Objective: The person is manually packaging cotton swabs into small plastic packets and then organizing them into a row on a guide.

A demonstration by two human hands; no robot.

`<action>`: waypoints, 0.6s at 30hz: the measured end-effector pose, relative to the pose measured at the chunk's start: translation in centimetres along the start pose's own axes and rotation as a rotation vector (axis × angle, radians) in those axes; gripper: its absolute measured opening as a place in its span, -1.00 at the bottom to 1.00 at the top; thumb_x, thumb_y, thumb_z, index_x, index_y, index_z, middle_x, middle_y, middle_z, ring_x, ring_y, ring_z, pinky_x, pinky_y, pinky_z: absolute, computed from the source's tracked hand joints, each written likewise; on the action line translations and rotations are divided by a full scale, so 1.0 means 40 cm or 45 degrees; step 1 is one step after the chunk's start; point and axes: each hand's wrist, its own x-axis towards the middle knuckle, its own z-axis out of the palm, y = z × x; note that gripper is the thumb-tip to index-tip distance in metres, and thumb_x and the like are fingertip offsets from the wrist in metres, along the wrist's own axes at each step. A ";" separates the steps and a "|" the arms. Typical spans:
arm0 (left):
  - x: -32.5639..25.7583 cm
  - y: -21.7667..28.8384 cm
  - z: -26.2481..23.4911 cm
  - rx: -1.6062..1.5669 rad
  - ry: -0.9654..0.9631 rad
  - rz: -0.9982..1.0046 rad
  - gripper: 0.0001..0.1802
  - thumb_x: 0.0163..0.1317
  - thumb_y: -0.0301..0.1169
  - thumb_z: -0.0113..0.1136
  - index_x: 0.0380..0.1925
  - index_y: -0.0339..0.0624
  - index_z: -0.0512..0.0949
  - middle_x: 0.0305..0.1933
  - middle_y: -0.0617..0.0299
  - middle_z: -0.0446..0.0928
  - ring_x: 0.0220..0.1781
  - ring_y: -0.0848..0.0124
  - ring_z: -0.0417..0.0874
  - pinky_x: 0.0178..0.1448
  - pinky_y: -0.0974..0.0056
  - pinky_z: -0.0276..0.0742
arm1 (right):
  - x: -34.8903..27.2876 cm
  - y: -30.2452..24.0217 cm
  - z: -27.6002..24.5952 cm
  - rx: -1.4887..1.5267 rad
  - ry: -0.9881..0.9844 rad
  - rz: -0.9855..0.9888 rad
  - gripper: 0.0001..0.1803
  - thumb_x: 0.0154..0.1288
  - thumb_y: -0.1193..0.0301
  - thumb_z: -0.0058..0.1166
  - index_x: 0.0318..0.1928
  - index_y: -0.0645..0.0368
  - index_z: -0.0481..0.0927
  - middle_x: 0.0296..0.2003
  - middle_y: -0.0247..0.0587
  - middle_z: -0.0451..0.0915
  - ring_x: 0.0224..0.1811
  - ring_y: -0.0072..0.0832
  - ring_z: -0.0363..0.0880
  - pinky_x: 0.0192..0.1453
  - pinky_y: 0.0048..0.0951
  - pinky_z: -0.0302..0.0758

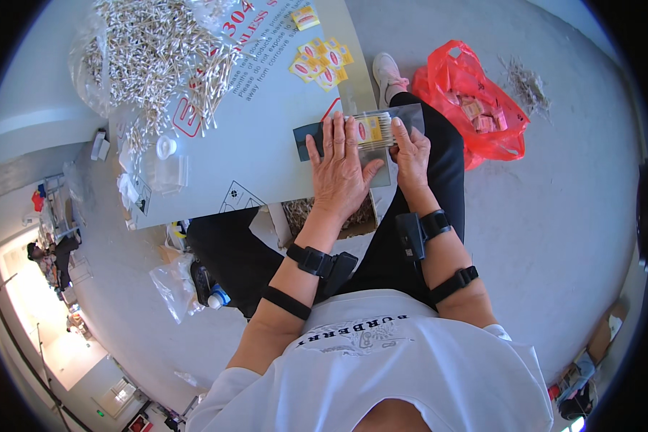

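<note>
Near the table's right edge lies a clear plastic bag of cotton swabs (385, 131) with a yellow and white label card inside. My left hand (336, 173) rests flat over its left part, fingers stretched out and thumb apart, hiding what is beneath. At the bag's other end my right hand (412, 162) grips it, thumb on top by the swab tips and fingers mostly hidden below. Several yellow and white cards (322, 61) are spread farther back on the table (230, 165). A big heap of loose cotton swabs (147, 61) covers the table's far left.
A clear plastic container (169, 174) with a round white lid (166, 147) stands at the table's left. Under the front edge sits an open cardboard box (361, 229). On the floor at right, a red plastic bag (507, 142) holds pink packets (475, 109), beside scattered swabs (527, 90).
</note>
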 end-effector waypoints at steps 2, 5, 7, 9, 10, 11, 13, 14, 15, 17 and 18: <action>-0.006 -0.008 -0.001 -0.083 0.039 -0.038 -0.06 0.25 0.03 0.13 0.46 -0.26 -0.01 0.56 -0.07 -0.06 0.60 0.04 -0.12 0.53 -0.22 -0.30 | 0.002 -0.004 -0.014 0.040 -0.002 0.044 -0.69 0.33 0.11 0.20 -0.39 0.08 0.60 -0.57 -0.52 0.47 -0.62 -0.80 0.22 -0.56 -0.68 0.11; -0.011 -0.046 -0.005 -0.078 0.122 -0.042 -0.10 0.26 -0.04 0.15 0.44 -0.27 0.02 0.54 -0.10 -0.04 0.57 -0.01 -0.05 0.54 -0.19 -0.22 | 0.002 -0.009 -0.016 0.044 0.168 -0.052 -0.72 0.35 0.23 0.20 -0.17 0.20 0.58 -0.39 -0.44 0.53 -0.40 -0.72 0.41 -0.36 -0.63 0.33; -0.020 -0.084 -0.014 -0.092 0.148 -0.063 -0.11 0.26 -0.07 0.16 0.44 -0.28 0.03 0.53 -0.10 -0.02 0.56 -0.02 -0.02 0.53 -0.17 -0.18 | 0.009 -0.001 -0.018 0.001 0.236 -0.237 -0.69 0.35 0.25 0.21 -0.08 0.23 0.54 -0.29 -0.38 0.53 -0.29 -0.66 0.44 -0.23 -0.61 0.37; -0.026 -0.124 -0.025 -0.097 0.181 -0.097 -0.17 0.28 -0.15 0.17 0.42 -0.28 0.05 0.51 -0.09 0.03 0.54 -0.02 0.03 0.53 -0.10 -0.09 | 0.007 -0.003 -0.029 -0.119 0.311 -0.498 -0.59 0.32 0.34 0.22 0.07 0.29 0.47 -0.06 -0.24 0.52 -0.04 -0.48 0.47 0.07 -0.50 0.40; -0.033 -0.145 -0.031 -0.084 0.196 -0.117 -0.17 0.28 -0.15 0.17 0.42 -0.28 0.05 0.51 -0.09 0.03 0.54 -0.02 0.03 0.53 -0.10 -0.09 | 0.003 -0.016 -0.029 -0.536 0.402 -0.780 -0.61 0.26 0.43 0.23 0.06 0.29 0.48 -0.03 -0.18 0.52 -0.04 -0.39 0.48 0.07 -0.47 0.41; -0.041 -0.172 -0.037 -0.067 0.208 -0.118 -0.20 0.28 -0.19 0.16 0.41 -0.28 0.08 0.50 -0.08 0.05 0.53 -0.02 0.05 0.53 -0.07 -0.05 | -0.017 -0.055 -0.012 -0.709 0.329 -0.923 -0.63 0.23 0.48 0.21 0.04 0.28 0.48 -0.04 -0.14 0.52 -0.04 -0.35 0.48 0.06 -0.44 0.41; -0.052 -0.217 -0.050 -0.030 0.240 -0.139 -0.24 0.29 -0.22 0.15 0.40 -0.28 0.12 0.49 -0.07 0.08 0.53 -0.01 0.07 0.53 -0.04 -0.02 | -0.052 -0.108 0.013 -0.843 0.114 -1.057 -0.65 0.16 0.60 0.18 -0.01 0.24 0.50 -0.09 -0.12 0.53 -0.10 -0.32 0.50 -0.03 -0.40 0.42; -0.051 -0.231 -0.050 -0.024 0.263 -0.135 -0.29 0.28 -0.27 0.16 0.36 -0.29 0.17 0.48 -0.06 0.12 0.51 0.00 0.10 0.52 -0.02 0.02 | -0.071 -0.113 0.021 -0.809 0.019 -0.961 -0.76 0.17 0.62 0.17 -0.12 0.24 0.53 -0.24 -0.13 0.56 -0.26 -0.35 0.53 -0.18 -0.40 0.45; -0.049 -0.250 -0.053 -0.017 0.285 -0.132 -0.33 0.27 -0.31 0.17 0.33 -0.30 0.22 0.46 -0.05 0.15 0.49 0.01 0.14 0.51 0.00 0.06 | -0.091 -0.110 0.036 -0.847 -0.123 -0.965 -0.81 0.18 0.62 0.16 -0.17 0.25 0.54 -0.32 -0.12 0.54 -0.35 -0.32 0.53 -0.26 -0.41 0.46; -0.049 -0.287 -0.065 -0.038 0.364 -0.165 -0.38 0.23 -0.35 0.19 0.27 -0.30 0.29 0.41 -0.04 0.22 0.44 -0.01 0.21 0.46 -0.01 0.13 | -0.132 -0.089 0.070 -0.870 -0.391 -0.928 -0.89 0.18 0.64 0.15 -0.26 0.26 0.55 -0.44 -0.09 0.53 -0.45 -0.23 0.55 -0.35 -0.39 0.47; -0.044 -0.303 -0.070 -0.077 0.432 -0.177 -0.43 0.20 -0.40 0.22 0.21 -0.30 0.35 0.35 -0.04 0.30 0.39 -0.02 0.28 0.42 -0.01 0.19 | -0.154 -0.072 0.095 -0.859 -0.512 -0.890 -0.92 0.18 0.64 0.14 -0.30 0.26 0.55 -0.48 -0.07 0.52 -0.46 -0.18 0.57 -0.37 -0.37 0.48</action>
